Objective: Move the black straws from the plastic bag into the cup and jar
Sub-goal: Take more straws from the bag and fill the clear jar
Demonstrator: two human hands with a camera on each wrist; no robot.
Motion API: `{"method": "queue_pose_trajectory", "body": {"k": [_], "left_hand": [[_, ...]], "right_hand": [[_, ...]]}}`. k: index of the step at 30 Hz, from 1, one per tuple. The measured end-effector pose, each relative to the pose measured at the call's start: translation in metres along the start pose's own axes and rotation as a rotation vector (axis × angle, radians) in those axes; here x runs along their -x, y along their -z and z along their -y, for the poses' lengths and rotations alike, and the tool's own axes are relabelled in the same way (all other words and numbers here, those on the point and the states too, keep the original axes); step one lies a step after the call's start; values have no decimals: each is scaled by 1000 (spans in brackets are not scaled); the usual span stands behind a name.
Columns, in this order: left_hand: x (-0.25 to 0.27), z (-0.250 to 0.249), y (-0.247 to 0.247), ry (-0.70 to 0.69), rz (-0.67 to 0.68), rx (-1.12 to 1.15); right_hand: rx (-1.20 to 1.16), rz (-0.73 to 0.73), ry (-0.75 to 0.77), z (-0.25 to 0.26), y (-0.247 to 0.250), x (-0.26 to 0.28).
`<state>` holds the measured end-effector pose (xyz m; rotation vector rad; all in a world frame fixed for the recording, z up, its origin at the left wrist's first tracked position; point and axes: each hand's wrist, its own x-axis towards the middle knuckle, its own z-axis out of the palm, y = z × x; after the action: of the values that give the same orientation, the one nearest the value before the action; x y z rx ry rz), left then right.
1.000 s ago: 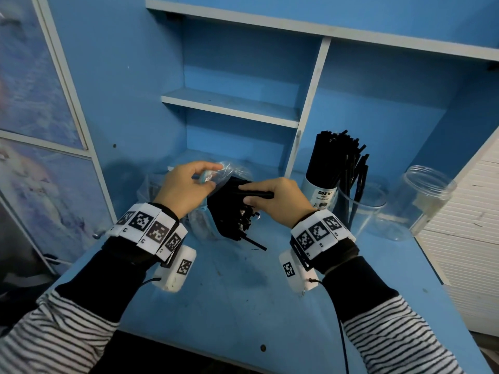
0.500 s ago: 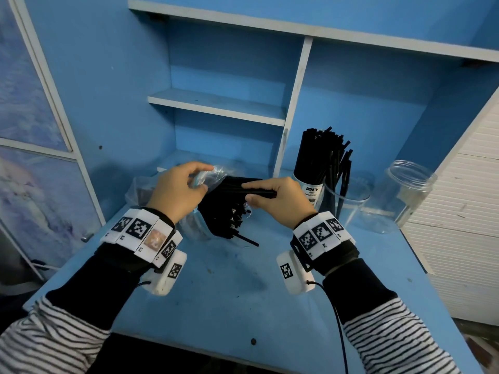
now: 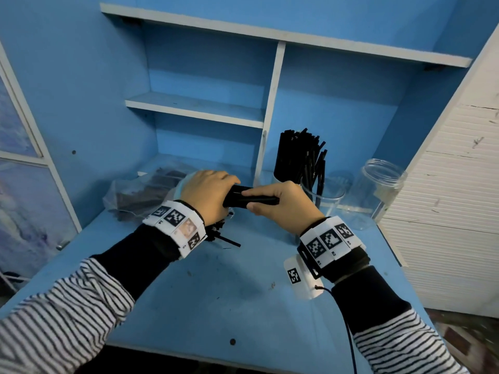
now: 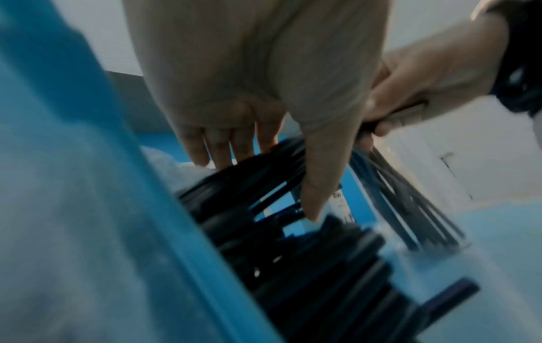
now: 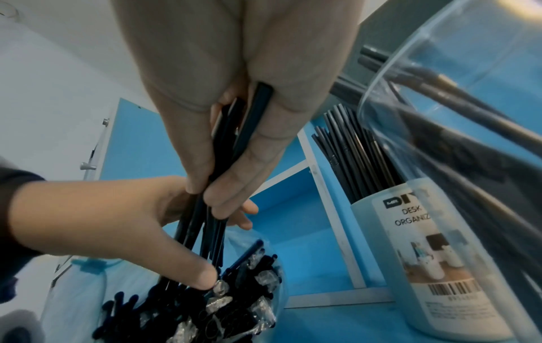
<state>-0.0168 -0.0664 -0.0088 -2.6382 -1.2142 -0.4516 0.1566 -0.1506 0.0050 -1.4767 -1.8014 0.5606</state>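
Clearly the right hand (image 3: 280,209) pinches a few black straws (image 5: 225,148), their far ends in the plastic bag (image 3: 140,195) at nine o'clock. The left hand's (image 3: 208,195) grip curls round them too. Snagged ends could spill others onto the bench (image 3: 243,292).

Two hands (image 3: 237,197), one bag (image 3: 140,194), three containers (image 3: 383,193).

bare desk front (image 3: 216,298), filled cup (image 3: 299,160) and jar (image 3: 378,195) crowding right rear
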Motion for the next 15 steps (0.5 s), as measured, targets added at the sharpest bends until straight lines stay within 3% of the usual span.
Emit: {"method": "queue_pose_trajectory", "body": {"k": [6, 11, 15], "left_hand": [[-6, -12, -4, -22, -11, 32], [-7, -16, 1, 16, 90, 304], [-9, -23, 11, 60, 30, 634]], "right_hand": [[-21, 6, 3, 1, 10, 8], [-33, 23, 9, 9, 27, 12], [-49, -105, 72, 23, 47, 14]]}}
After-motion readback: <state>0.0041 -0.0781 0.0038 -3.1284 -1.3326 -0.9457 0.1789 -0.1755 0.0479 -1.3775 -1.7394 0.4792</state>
